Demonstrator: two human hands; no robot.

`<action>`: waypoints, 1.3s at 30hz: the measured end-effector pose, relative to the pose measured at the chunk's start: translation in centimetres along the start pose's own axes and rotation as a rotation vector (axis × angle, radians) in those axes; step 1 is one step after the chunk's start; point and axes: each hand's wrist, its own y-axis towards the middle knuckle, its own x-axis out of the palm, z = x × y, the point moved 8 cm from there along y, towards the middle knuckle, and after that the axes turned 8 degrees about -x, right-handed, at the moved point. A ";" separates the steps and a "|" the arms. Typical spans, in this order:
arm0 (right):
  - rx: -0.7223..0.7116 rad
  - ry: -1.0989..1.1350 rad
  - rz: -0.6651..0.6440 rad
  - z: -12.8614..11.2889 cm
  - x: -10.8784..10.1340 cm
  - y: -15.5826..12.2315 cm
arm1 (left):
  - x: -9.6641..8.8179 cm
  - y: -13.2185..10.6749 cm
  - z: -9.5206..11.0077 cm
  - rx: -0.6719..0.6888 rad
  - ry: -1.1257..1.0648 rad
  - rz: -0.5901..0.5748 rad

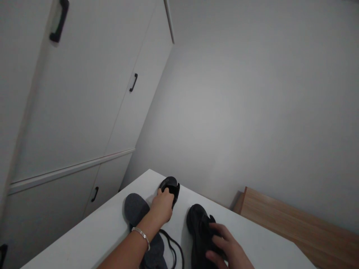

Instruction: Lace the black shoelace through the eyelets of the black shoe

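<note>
Two black shoes lie on a white table (112, 224). My left hand (162, 206), a silver bracelet on its wrist, is closed over the far shoe (170, 186) near the table's back edge. My right hand (226, 246) lies on top of the nearer black shoe (199, 228) with its fingers spread and curved over the upper. A dark grey insole (137, 206) lies flat to the left of my left hand. A second grey insole (155, 252) shows under my left forearm, beside a loose black lace (174, 244).
White cupboard doors (84, 93) with black handles stand to the left of the table. A plain grey wall (252, 112) rises behind it. A wooden board (294, 224) runs along the right, beyond the table's edge.
</note>
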 end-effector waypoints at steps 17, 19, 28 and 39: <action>0.113 0.080 0.408 1.0 8.6 12.7 | -0.2 2.4 -4.2 -0.099 0.029 0.246; 0.089 0.106 0.405 1.0 8.7 12.7 | -0.2 2.2 -4.0 -0.108 0.045 0.266; 0.041 0.149 0.397 -1.7 7.8 6.1 | -2.5 -1.6 4.2 0.397 -0.168 0.374; -0.069 0.231 0.452 1.8 3.7 -1.6 | 1.9 -8.3 11.5 0.718 -0.879 -0.333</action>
